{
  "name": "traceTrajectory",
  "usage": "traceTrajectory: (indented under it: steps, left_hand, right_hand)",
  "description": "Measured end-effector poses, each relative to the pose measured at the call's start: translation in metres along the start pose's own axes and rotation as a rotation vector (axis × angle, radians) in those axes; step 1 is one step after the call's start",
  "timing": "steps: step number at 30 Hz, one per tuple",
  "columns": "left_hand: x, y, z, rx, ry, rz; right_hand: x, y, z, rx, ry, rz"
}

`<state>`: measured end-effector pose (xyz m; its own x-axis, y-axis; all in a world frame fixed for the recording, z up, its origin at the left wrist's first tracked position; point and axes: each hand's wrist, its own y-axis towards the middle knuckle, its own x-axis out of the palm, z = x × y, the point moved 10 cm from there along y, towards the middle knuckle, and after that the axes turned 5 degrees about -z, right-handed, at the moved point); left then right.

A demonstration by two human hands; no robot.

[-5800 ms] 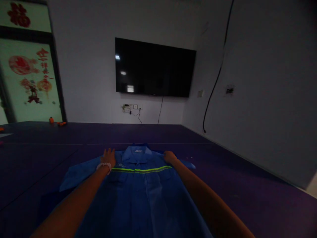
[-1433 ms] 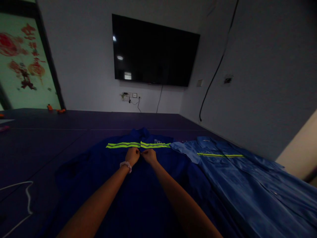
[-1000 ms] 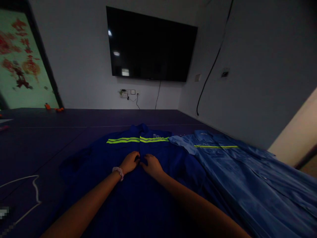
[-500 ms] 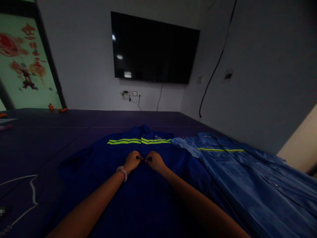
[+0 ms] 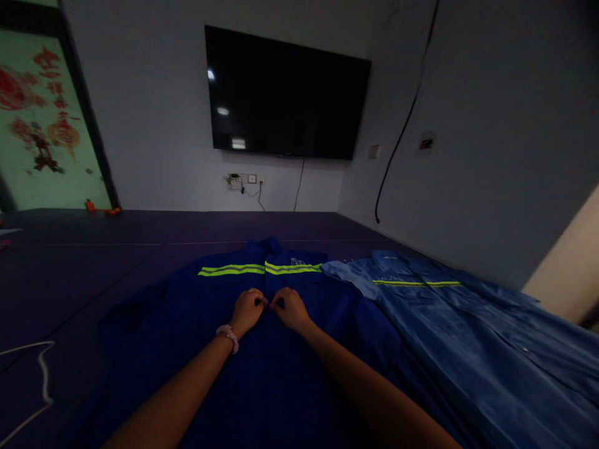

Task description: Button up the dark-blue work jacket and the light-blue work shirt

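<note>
A dark blue work jacket [image 5: 299, 340] lies spread out in front of me, collar at the far end, with a yellow-green reflective stripe [image 5: 234, 270] across its chest. My left hand [image 5: 248, 310], a pale scrunchie [image 5: 227, 337] around its wrist, pinches the jacket's front opening just below the stripe. Right beside it, my right hand [image 5: 291, 308] pinches the same front edge, thumb and fingertips together. The fingertips of both hands nearly meet. Whatever small part of the front lies between them is too dark to make out.
A lighter blue work shirt [image 5: 449, 337] with a thin yellow stripe lies at the right, its sleeve touching the jacket. A white cord [image 5: 44, 368] curves over the dark purple floor [image 5: 154, 231] at left. Beyond are a wall-mounted television [image 5: 285, 93] and a hanging black cable [image 5: 397, 143].
Both hands stay pinched at the jacket's front, with only a slight shift of the fingers. The whole view has turned slightly, so the surroundings sit a little further left.
</note>
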<state>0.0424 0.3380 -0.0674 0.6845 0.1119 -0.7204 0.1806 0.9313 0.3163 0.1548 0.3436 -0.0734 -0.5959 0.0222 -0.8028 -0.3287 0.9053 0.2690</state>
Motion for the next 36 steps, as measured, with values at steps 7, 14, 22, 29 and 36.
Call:
traceTrajectory:
  steps: [7, 14, 22, 29, 36]
  left_hand:
    - [0.0, -0.001, 0.002, 0.01, 0.018, -0.008]
    - [0.002, 0.0, 0.001, 0.01, 0.016, -0.012]
    - [0.003, -0.001, 0.005, 0.054, -0.029, -0.009]
    - [0.001, 0.0, 0.007, 0.086, -0.058, -0.003]
    - [0.0, -0.003, 0.01, 0.105, -0.056, -0.005]
  right_hand:
    - [-0.001, -0.003, 0.003, 0.085, -0.068, 0.005]
    - [-0.001, -0.003, 0.007, 0.12, -0.067, 0.019]
    - [-0.003, -0.005, 0.009, 0.176, -0.101, 0.021]
    - [-0.004, -0.006, 0.009, 0.21, -0.077, 0.03]
    - [-0.009, -0.012, 0.005, 0.169, -0.07, 0.065]
